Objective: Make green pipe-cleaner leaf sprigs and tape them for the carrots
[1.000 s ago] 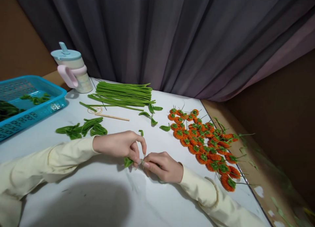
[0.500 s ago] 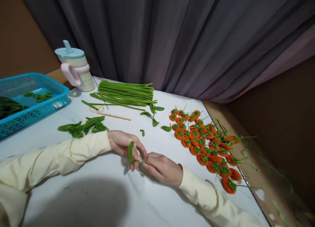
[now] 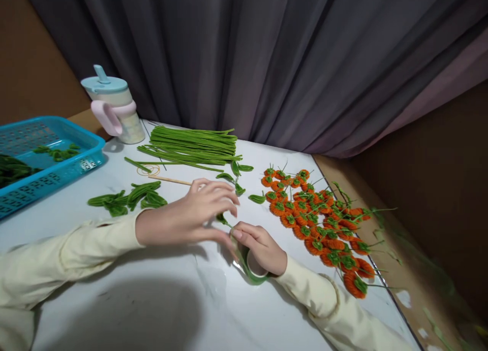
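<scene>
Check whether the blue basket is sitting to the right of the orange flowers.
No, the blue basket sits at the table's far left, while the orange flowers lie on the right.

Both arms are clothed in long sleeves of a pale cream, soft-looking fabric that reaches down to the wrists. The left sleeve lies in loose folds along the forearm, with rumpled creases near the elbow and a plain hem at the wrist. The right sleeve is of the same cream cloth and ends in a gathered cuff, where the fabric puckers into a narrow band just behind the wrist. No print, logo or button shows on either sleeve. The left hand and the right hand are bare, without gloves, rings, watch or bracelet, and the fingernails are short and unpainted.
</scene>
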A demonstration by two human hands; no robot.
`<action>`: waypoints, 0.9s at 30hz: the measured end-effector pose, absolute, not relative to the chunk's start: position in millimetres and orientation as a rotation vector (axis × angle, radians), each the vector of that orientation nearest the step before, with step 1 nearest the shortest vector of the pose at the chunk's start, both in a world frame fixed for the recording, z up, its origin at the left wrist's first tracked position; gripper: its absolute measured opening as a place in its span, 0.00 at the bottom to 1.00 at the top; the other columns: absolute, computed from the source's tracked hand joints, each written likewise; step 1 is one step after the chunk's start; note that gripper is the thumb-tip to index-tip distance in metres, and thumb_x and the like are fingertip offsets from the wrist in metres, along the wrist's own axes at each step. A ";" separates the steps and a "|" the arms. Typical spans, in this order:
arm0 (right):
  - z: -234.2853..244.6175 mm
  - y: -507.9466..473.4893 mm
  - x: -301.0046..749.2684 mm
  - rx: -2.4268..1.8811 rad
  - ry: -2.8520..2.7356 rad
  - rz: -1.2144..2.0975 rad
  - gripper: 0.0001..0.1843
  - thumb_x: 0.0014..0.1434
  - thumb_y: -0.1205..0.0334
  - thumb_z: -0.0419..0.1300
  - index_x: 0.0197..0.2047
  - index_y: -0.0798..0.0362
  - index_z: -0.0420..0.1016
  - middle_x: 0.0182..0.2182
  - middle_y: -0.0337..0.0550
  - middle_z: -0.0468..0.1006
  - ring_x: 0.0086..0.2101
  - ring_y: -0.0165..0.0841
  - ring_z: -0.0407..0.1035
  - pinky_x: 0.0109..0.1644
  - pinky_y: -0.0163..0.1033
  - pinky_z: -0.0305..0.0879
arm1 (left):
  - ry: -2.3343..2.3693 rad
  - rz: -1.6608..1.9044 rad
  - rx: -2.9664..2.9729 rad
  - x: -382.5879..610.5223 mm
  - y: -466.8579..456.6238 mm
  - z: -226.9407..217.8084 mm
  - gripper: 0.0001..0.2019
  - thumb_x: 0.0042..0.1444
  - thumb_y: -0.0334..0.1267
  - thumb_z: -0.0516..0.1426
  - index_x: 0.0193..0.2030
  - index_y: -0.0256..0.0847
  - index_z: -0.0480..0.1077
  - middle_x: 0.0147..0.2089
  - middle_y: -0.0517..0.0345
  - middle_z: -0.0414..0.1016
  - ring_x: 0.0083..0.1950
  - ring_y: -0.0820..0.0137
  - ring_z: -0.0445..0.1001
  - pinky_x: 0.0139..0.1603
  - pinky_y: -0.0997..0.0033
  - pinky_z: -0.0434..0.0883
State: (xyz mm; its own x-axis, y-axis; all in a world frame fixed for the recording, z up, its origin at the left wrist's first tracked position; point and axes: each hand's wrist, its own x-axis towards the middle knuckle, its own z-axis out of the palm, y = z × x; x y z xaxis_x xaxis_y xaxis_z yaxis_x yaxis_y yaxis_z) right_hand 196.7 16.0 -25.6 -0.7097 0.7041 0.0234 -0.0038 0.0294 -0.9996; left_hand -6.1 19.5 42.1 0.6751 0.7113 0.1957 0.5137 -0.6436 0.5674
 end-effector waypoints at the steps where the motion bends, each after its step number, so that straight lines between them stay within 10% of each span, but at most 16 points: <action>1: -25.8 16.4 196.7 -0.695 -1.779 1.738 0.22 0.64 0.48 0.51 0.26 0.55 0.63 0.19 0.37 0.69 0.22 0.28 0.63 0.31 0.33 0.60 | 0.892 0.497 2.520 -4.1 14.7 42.7 0.14 0.56 0.48 0.57 0.43 0.42 0.66 0.50 0.52 0.70 0.62 0.58 0.55 0.60 0.57 0.43; 15: -22.1 16.6 200.4 -0.552 -1.525 2.184 0.20 0.60 0.48 0.57 0.31 0.60 0.68 0.20 0.41 0.70 0.22 0.30 0.65 0.29 0.36 0.61 | 0.944 0.262 1.866 1.9 23.3 32.9 0.10 0.57 0.41 0.56 0.29 0.37 0.68 0.21 0.64 0.69 0.28 0.73 0.67 0.36 0.75 0.62; 27: -29.5 17.3 201.2 -0.548 -1.631 2.157 0.23 0.58 0.45 0.58 0.31 0.61 0.70 0.17 0.40 0.71 0.19 0.28 0.65 0.27 0.34 0.62 | 0.839 0.235 1.484 1.2 26.1 30.1 0.16 0.56 0.49 0.55 0.30 0.36 0.67 0.19 0.65 0.66 0.23 0.76 0.64 0.28 0.75 0.60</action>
